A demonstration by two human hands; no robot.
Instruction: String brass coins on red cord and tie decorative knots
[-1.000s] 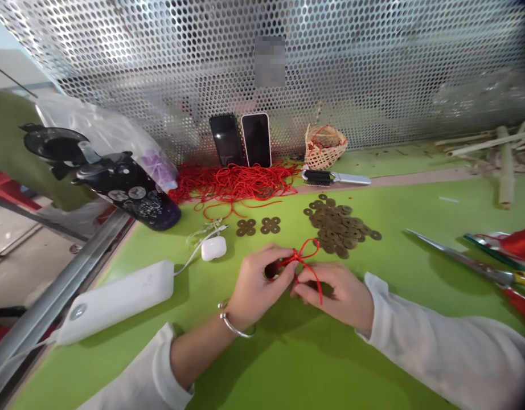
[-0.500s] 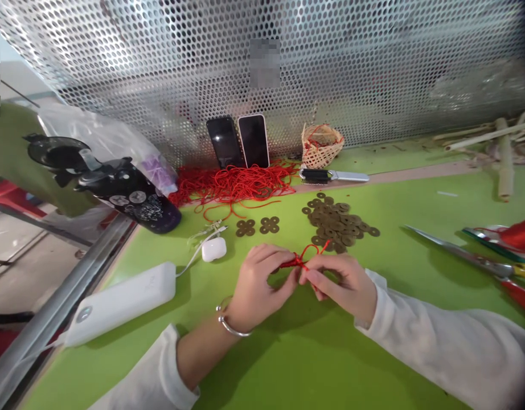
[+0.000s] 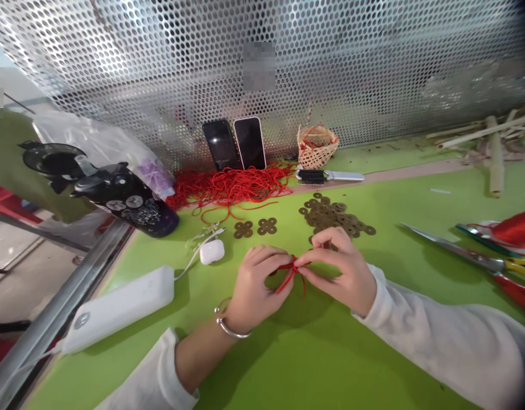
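Note:
Between my two hands is a red cord, looped and crossed on itself, with loose ends hanging down. My left hand is closed, pinching the cord between thumb and fingers. From the other side my right hand grips the same cord at thumb and forefinger, its other fingers curled and lifted. Just beyond my right hand lies a heap of brown coins with holes. Past my left hand, one four-coin cluster sits flat beside another cluster.
A tangle of red cord lies before two propped phones. At left are a white power bank, an earbud case and a dark bottle. Scissors, a hairbrush and a small woven basket lie right.
My right hand has shifted its pinch on the cord and raised its fingers. The loop that stood above is gone, and cord ends now hang below. The view has moved slightly.

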